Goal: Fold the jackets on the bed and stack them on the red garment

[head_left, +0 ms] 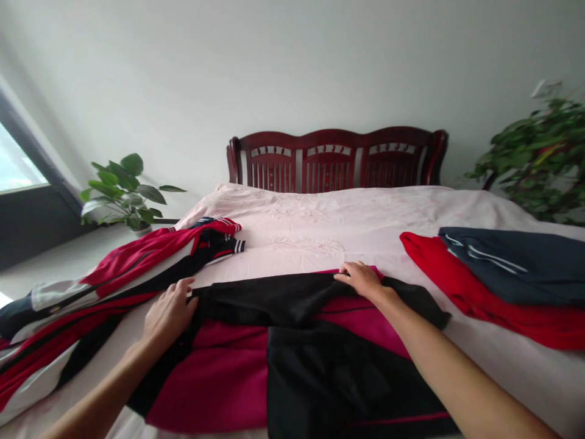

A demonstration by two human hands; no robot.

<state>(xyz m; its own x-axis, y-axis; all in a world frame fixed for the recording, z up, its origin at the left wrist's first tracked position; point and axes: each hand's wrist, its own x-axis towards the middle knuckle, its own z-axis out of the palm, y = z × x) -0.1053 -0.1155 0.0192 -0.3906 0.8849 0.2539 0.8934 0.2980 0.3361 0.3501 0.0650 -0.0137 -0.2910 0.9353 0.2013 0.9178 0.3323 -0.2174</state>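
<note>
A black and magenta jacket [233, 347] lies spread on the bed right in front of me, one black sleeve laid across its upper part. At its far left edge is my left hand [169, 314], fingers and thumb closed on the black cloth. A small white spot shows between those fingers, too small to name. My right hand [361, 278] is closed on the far edge, near the magenta part, with its fingertips bent over the cloth. The jacket's near end runs out of the bottom of the view.
Red, black and white striped jackets [132, 259] lie on the left of the bed [292, 222]. To the right, folded dark blue clothing [525, 262] rests on red clothing [461, 292]. Beyond stand a dark wooden headboard [329, 160] and potted plants [121, 192] on both sides.
</note>
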